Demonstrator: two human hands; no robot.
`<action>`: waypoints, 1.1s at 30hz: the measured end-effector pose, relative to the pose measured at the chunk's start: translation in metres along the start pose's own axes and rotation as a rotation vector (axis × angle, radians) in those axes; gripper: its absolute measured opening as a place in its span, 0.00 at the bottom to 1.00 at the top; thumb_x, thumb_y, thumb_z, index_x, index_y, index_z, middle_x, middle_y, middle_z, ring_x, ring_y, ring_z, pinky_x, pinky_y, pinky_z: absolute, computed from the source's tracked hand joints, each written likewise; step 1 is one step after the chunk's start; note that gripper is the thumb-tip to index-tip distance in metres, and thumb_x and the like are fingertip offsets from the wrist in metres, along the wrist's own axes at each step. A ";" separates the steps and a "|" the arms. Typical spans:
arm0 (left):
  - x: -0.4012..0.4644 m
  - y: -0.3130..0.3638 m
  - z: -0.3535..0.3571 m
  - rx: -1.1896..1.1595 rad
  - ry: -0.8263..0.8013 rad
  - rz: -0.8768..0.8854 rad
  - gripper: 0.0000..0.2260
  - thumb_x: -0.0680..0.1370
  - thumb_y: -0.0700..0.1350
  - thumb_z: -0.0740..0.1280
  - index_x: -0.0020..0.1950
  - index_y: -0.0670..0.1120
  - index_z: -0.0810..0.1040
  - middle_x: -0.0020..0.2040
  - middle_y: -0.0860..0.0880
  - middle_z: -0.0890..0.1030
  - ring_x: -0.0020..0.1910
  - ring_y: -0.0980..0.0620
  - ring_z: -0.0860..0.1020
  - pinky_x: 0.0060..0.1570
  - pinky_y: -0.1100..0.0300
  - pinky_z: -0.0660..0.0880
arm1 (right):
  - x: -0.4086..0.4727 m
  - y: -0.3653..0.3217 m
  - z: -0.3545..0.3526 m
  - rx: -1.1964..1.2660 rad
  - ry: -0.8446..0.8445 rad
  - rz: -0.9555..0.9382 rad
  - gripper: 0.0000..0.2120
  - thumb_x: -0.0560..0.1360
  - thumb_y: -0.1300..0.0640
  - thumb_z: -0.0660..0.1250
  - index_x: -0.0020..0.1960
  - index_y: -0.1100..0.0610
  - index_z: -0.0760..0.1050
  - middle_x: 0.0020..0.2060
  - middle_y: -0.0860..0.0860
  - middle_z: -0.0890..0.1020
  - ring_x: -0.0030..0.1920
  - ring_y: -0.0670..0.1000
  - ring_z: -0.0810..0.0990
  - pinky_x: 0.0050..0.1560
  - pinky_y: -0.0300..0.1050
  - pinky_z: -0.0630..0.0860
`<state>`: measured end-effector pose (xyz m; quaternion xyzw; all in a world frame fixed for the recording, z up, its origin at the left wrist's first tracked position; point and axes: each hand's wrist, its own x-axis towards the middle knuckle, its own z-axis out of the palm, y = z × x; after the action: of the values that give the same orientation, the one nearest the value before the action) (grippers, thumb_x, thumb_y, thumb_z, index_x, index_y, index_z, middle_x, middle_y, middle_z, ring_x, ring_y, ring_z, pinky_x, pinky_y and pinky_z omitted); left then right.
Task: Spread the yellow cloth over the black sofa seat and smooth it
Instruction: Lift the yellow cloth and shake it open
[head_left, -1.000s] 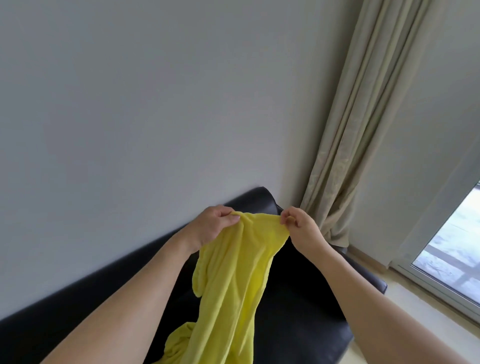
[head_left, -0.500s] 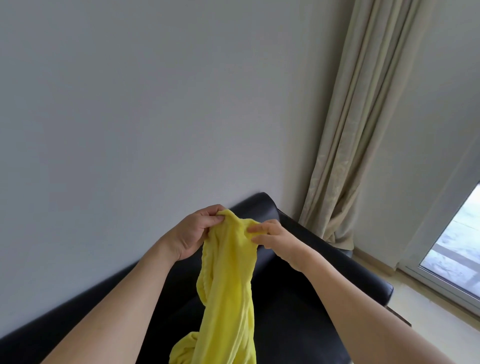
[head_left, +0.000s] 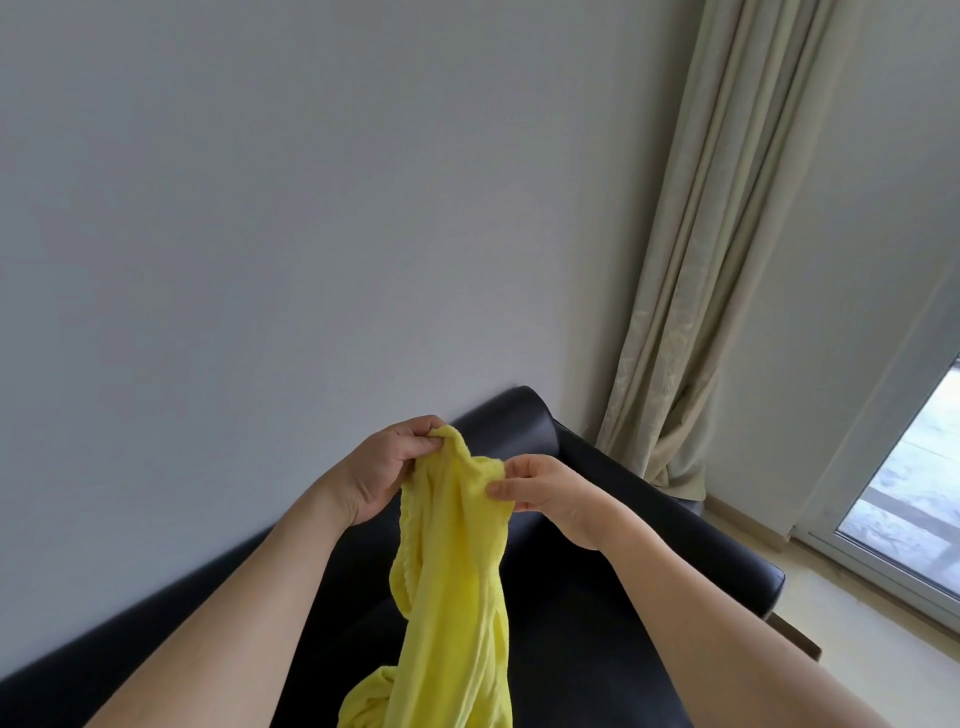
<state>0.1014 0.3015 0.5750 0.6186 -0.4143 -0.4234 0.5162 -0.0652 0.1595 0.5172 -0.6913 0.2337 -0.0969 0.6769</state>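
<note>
Left hand (head_left: 387, 470) pinches the top edge of the yellow cloth (head_left: 457, 571). The cloth hangs bunched above the black sofa seat (head_left: 597, 623). Right hand (head_left: 545, 496) pinches the same edge, close beside the left.

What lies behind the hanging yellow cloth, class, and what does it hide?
Behind the yellow cloth, pinched by the left hand and right hand, lies the black sofa. The strip of seat directly behind the cloth is covered, so unseen.

Both hands, left hand (head_left: 387, 470) and right hand (head_left: 553, 496), pinch the bunched yellow cloth (head_left: 457, 571) above the black sofa (head_left: 597, 597).
</note>
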 end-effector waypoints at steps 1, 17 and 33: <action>0.000 -0.001 -0.002 0.018 0.011 -0.015 0.06 0.76 0.43 0.62 0.46 0.43 0.78 0.43 0.45 0.78 0.44 0.49 0.75 0.46 0.56 0.70 | 0.000 -0.001 -0.002 0.086 0.034 -0.039 0.05 0.73 0.63 0.72 0.48 0.58 0.80 0.45 0.52 0.84 0.49 0.54 0.83 0.58 0.49 0.77; 0.009 -0.010 0.005 0.372 0.207 -0.106 0.05 0.78 0.44 0.69 0.48 0.45 0.84 0.46 0.47 0.84 0.45 0.53 0.80 0.48 0.61 0.75 | -0.007 -0.002 -0.017 0.296 0.493 -0.228 0.16 0.74 0.74 0.65 0.53 0.57 0.79 0.43 0.54 0.84 0.47 0.51 0.81 0.51 0.45 0.77; 0.013 -0.013 0.018 0.473 0.306 -0.089 0.11 0.69 0.62 0.69 0.38 0.55 0.84 0.36 0.56 0.80 0.45 0.51 0.78 0.51 0.53 0.75 | 0.001 -0.017 0.002 0.150 0.502 -0.054 0.13 0.78 0.61 0.54 0.50 0.52 0.77 0.47 0.50 0.76 0.48 0.50 0.72 0.48 0.44 0.69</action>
<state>0.0887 0.2860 0.5585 0.7961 -0.3913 -0.2391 0.3948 -0.0600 0.1607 0.5333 -0.5996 0.3680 -0.3002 0.6442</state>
